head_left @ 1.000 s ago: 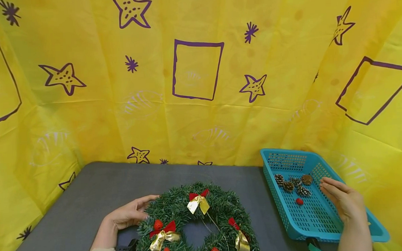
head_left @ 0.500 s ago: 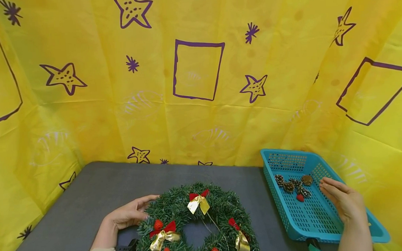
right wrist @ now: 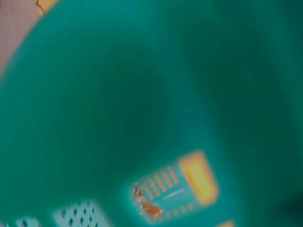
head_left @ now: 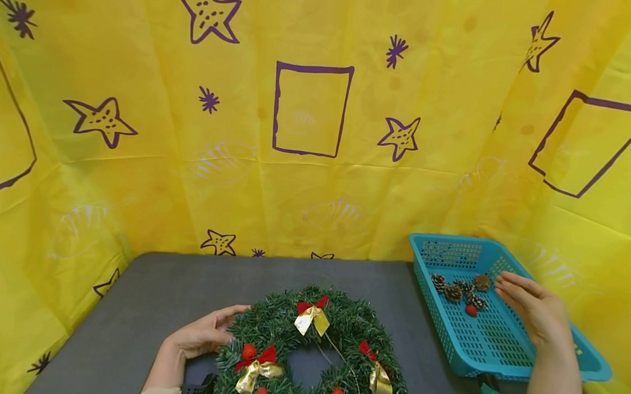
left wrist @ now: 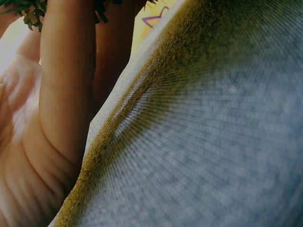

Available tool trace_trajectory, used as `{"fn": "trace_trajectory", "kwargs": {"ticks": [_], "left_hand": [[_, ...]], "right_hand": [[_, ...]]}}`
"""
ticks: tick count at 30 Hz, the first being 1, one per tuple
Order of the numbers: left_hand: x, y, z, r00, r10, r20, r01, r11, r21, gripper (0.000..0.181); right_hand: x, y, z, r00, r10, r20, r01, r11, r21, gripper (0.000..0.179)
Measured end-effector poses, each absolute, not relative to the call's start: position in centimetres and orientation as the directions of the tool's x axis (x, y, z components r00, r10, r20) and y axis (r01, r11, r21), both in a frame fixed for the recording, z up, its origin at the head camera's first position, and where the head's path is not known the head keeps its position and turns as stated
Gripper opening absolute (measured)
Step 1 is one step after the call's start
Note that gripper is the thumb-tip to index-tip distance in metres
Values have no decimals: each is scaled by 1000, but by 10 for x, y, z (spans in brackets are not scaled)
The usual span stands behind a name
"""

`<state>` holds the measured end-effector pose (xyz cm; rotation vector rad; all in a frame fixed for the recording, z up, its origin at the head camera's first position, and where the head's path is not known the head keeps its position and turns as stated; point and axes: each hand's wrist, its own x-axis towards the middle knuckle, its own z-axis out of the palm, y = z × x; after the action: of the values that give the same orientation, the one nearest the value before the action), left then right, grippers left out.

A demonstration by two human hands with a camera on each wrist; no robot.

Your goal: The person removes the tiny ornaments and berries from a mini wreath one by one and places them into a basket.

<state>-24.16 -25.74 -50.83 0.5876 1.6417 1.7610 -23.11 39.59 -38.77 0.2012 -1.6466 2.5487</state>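
Note:
A green Christmas wreath [head_left: 354, 314] with red-and-gold bows and small red strawberries stands at the bottom centre of the head view. Its left edge is held by my left hand [head_left: 205, 333], thumb at the near side and fingers reaching behind. Over the right side of a blue plastic basket [head_left: 489, 348] hovers my right hand [head_left: 538, 316], fingers loosely bent, with nothing visible in them. Several pine cones [head_left: 453, 293] and one red strawberry [head_left: 471, 311] lie in the basket, left of that hand. In the right wrist view, the blurred basket wall [right wrist: 118, 118] fills most of the frame.
A dark grey table [head_left: 191, 281] carries the wreath and basket. Yellow curtain [head_left: 316, 209] with purple drawings hangs behind and at both sides. Grey ribbed cloth [left wrist: 213, 123] fills much of the left wrist view.
The strawberry in the basket has shifted slightly away, up against a pine cone. My right hand has moved a little to the left over the basket. My left hand and the wreath stay put.

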Motion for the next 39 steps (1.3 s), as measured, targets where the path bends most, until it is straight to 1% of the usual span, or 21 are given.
{"fn": "trace_trajectory", "kwargs": {"ticks": [5, 12, 19, 23, 30, 33, 39], "left_hand": [[-242, -257, -508, -694, 710, -122, -161, 13, 987, 60], [-242, -257, -508, -683, 722, -110, -165, -5, 986, 59], [-241, -256, -507, -674, 733, -91, -165, -29, 986, 58], [-239, -255, -505, -681, 726, -98, -161, -18, 987, 58], [-238, -254, -503, -701, 705, -109, -151, 3, 989, 61], [-238, -254, -503, -702, 703, -112, -151, 7, 989, 61], [-238, -254, -503, -700, 706, -106, -148, 3, 989, 62]], "right_hand": [[-229, 383, -380, -972, -25, 232, -205, -378, -903, 36], [-221, 362, -366, -955, -54, 293, -267, -279, -922, 34], [-211, 341, -354, -929, -74, 363, -336, -246, -909, 34], [-206, 331, -349, -908, -86, 410, -386, -207, -899, 34], [-198, 314, -341, -902, -107, 419, -414, -64, -908, 33], [-194, 306, -338, -910, -111, 400, -405, 27, -914, 32], [-191, 292, -337, -911, -162, 379, -398, 109, -911, 33]]}}
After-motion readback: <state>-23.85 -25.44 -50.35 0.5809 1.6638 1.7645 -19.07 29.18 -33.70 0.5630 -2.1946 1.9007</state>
